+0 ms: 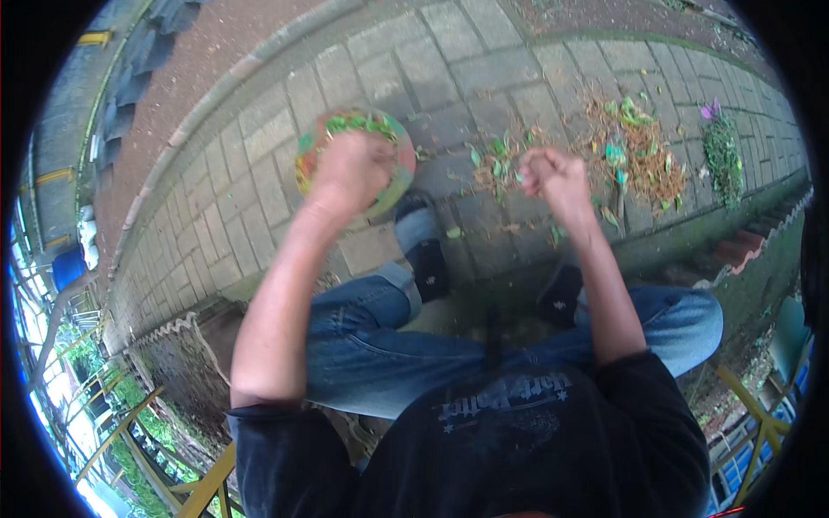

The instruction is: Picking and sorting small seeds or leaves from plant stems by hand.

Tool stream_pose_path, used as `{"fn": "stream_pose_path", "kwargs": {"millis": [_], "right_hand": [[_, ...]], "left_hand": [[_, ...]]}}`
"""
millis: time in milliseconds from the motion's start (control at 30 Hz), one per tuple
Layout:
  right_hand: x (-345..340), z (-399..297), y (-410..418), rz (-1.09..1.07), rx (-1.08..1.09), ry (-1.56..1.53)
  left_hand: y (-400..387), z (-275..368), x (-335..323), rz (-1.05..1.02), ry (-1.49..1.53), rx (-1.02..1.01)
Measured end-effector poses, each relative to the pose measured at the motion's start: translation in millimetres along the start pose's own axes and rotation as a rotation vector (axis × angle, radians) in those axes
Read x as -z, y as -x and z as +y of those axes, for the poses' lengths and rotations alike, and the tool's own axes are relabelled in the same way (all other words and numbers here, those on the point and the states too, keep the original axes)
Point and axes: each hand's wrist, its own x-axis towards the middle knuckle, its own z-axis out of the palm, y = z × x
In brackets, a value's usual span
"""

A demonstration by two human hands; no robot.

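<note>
My left hand (358, 167), blurred, is over a round, colourful plate or shallow basin (407, 155) on the paving; green leaves (355, 122) show in it beyond my hand. Whether that hand holds anything is hidden. My right hand (550, 169) has its fingers curled together above a small scatter of leaves and brown bits (497, 162); any small thing between its fingertips cannot be made out. Farther right lies a larger heap of brown plant scraps and leaves (651, 155), with a crumpled green-and-white piece (615, 155) at its near side.
A bundle of green sprigs (722, 158) with a purple flower lies at the right. My shoes and bent legs in jeans (388, 349) are below the hands. Stone pavers (259, 139) run to a curved kerb (243, 68) at the left. Roof tiles (738, 249) edge the low wall at the right.
</note>
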Motion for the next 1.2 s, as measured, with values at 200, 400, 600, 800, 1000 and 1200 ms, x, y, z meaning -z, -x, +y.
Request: {"fn": "stream_pose_path", "kwargs": {"millis": [200, 400, 600, 800, 1000, 1200], "right_hand": [[55, 122, -70, 0.081, 0.075, 1.003], [5, 179, -71, 0.048, 0.223, 1.042], [13, 179, -75, 0.158, 0.081, 1.374], [-18, 182, -110, -0.008, 0.551, 1.011], [-30, 136, -91, 0.077, 0.481, 0.896], [-38, 4, -25, -0.105, -0.067, -0.07]], "left_hand": [[11, -52, -13, -0.009, -0.43, 0.253], [21, 4, -5, 0.028, -0.287, 0.127], [21, 45, 3, 0.04, -0.143, 0.043], [17, 39, -2, -0.03, -0.156, 0.058], [7, 28, -9, -0.044, -0.178, -0.001], [-12, 37, -11, -0.077, 0.221, 0.018]]}}
